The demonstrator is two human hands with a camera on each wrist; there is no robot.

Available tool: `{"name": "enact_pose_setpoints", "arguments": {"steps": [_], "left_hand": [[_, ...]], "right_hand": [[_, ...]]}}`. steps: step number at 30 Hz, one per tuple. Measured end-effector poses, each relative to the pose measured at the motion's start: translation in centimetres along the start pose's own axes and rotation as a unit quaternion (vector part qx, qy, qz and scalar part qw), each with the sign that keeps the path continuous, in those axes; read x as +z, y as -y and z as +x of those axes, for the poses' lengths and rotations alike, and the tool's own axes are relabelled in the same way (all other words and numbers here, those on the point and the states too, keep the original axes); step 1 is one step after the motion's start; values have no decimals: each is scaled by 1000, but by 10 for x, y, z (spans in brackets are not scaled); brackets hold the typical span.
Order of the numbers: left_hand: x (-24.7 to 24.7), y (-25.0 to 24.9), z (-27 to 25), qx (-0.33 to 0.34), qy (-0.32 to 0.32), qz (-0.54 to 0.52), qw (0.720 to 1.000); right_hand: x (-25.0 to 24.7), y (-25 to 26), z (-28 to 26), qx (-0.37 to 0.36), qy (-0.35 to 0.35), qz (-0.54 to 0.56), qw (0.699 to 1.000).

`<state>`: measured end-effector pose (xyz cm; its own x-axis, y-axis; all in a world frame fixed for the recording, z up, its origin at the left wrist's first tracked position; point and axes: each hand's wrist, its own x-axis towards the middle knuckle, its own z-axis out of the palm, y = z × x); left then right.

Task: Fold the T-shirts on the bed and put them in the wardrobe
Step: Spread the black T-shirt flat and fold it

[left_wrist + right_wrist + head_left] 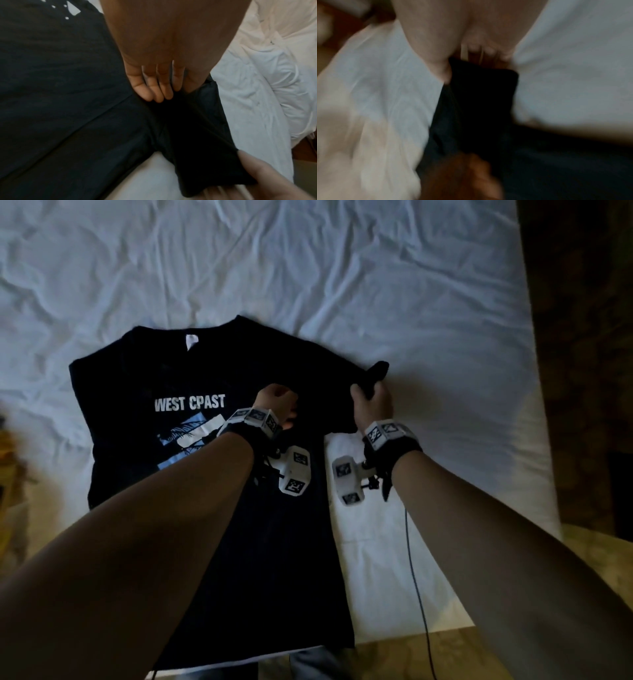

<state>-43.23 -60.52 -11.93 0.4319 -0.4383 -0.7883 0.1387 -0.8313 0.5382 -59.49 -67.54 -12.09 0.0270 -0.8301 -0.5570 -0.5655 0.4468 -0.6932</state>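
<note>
On the bed (376, 285), the right hand (371, 402) clutches the black T-shirt's (144, 378) sleeve (376, 371) while the left hand (277, 402) pinches its shoulder, apparently to fold the sleeve inward.

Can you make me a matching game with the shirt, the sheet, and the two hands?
Things:
1. T-shirt
2. bed sheet
3. right hand
4. left hand

Descriptions:
A. white and wrinkled
B. grips the bunched sleeve at the shirt's edge
C. black, printed side up
D. rests on the shirt's chest, beside the print

Pairs: 1-C, 2-A, 3-B, 4-D
</note>
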Motion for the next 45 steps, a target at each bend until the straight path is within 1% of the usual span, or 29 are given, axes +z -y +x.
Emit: {"name": "enact_pose_setpoints", "arguments": {"steps": [1, 3, 5, 7, 9, 10, 11, 12, 13, 15, 16, 18, 20, 21, 22, 23, 25, 26, 28, 30, 32, 34, 36, 38, 39, 40, 42, 43, 45], "left_hand": [[1, -3, 0, 3, 1, 0, 1000], [2, -8, -1, 9, 3, 3, 1000], [3, -10, -1, 11, 1, 13, 1000], [4, -11, -1, 7, 4, 17, 1000], [5, -11, -1, -2, 7, 24, 1000], [5, -12, -2, -4, 9, 25, 1000], [5, -13, -3, -5, 13, 25, 1000], [6, -13, -3, -3, 16, 23, 1000], [6, -14, -5, -1, 20, 21, 1000], [7, -18, -6, 9, 25, 13, 1000], [7, -21, -9, 16, 32, 3, 999], [8, -30, -16, 29, 59, -34, 997], [7, -40, -28, 19, 101, -84, 991], [6, -44, -32, 11, 121, -100, 988], [3, -48, -36, 11, 133, -107, 985], [0, -51, -40, 20, 133, -107, 985], [-7, -49, -39, 66, 94, -80, 990], [-13, -46, -36, 91, 66, -54, 992], [-26, -37, -23, 121, 6, 18, 992], [-38, -28, -11, 120, -29, 77, 989], [-52, -27, -9, 98, -46, 129, 986], [-64, -26, -5, 69, -78, 171, 980], [-72, -25, 1, 47, -109, 197, 973], [-76, -23, 3, 36, -123, 199, 971], [-77, -23, 4, 42, -128, 201, 970], [-77, -23, 4, 62, -139, 210, 966], [-77, -26, 4, 137, -158, 241, 948], [-74, -29, 4, 183, -151, 252, 938], [-64, -38, 7, 257, -89, 279, 921]], "right_hand": [[0, 0, -2, -20, -6, -15, 1000], [-2, -5, -2, -6, -9, -30, 1000], [-5, -12, 1, 53, 3, -31, 998], [-9, -23, 0, 116, 43, -9, 992], [-13, -27, -4, 192, 74, 67, 976], [-13, -26, -6, 210, 82, 110, 968], [-12, -23, -8, 201, 78, 127, 968], [-9, -21, -8, 172, 65, 125, 975], [-8, -15, -10, 133, 55, 96, 985], [-8, -14, -7, 58, 28, -7, 998], [-10, -10, -9, 23, 25, -51, 998], [-11, -2, -12, -36, 20, -75, 996], [-8, 15, -18, -89, 48, -82, 991], [-6, 25, -22, -101, 87, -73, 988], [-3, 33, -25, -92, 136, -52, 985], [-2, 43, -29, -57, 182, -12, 982], [-1, 60, -35, 35, 237, 110, 965], [-1, 67, -38, 72, 241, 157, 955], [5, 68, -34, 94, 199, 180, 959], [12, 60, -28, 90, 139, 155, 974], [19, 51, -26, 91, 121, 109, 982], [25, 38, -24, 92, 132, 57, 985], [27, 27, -24, 108, 143, 42, 983], [32, 16, -25, 116, 155, 23, 981], [34, 13, -26, 115, 159, 8, 980], [37, 8, -26, 111, 161, -10, 981], [43, 2, -27, 85, 177, -59, 979], [45, 0, -27, 76, 186, -79, 976], [49, 1, -29, 86, 197, -74, 974]]}}
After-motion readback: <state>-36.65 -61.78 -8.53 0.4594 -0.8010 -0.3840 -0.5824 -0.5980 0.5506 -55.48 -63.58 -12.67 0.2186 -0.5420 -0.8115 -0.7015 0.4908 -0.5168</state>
